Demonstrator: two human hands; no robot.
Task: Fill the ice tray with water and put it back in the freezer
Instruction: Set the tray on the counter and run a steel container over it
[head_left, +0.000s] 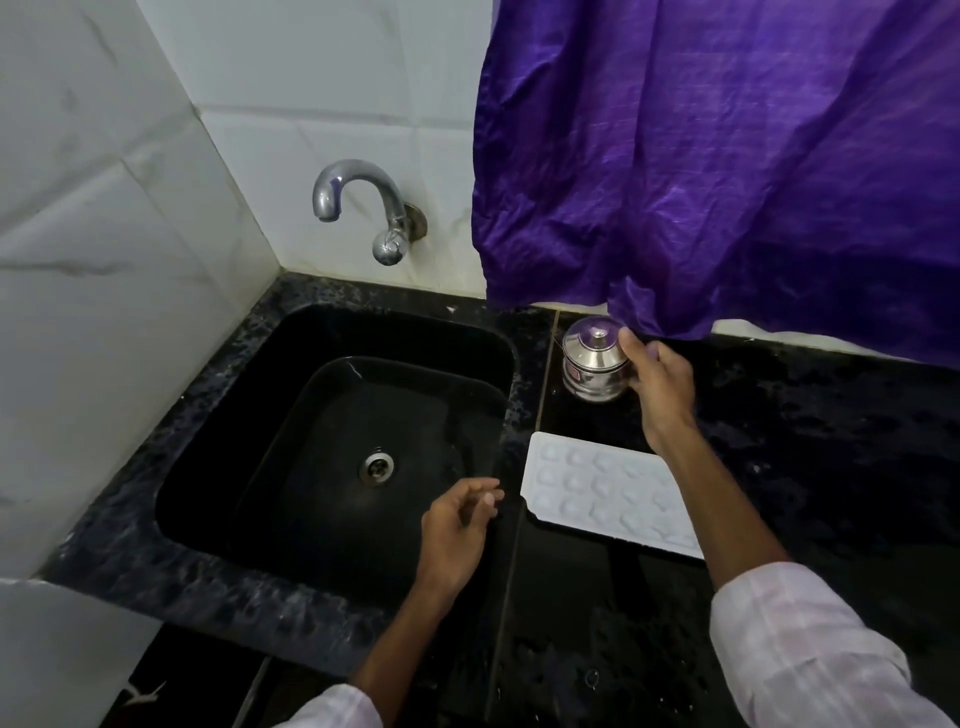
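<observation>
Right hand reaches across the white plastic ice tray, grip curled round a small lidded steel pot standing on the black speckled stone counter, right under the purple curtain hem. What's in the tray's rounded cells, can't tell. It lies flat, just beside the black sink rim. Left hand hovers over that edge, grip loose, holding nothing
</observation>
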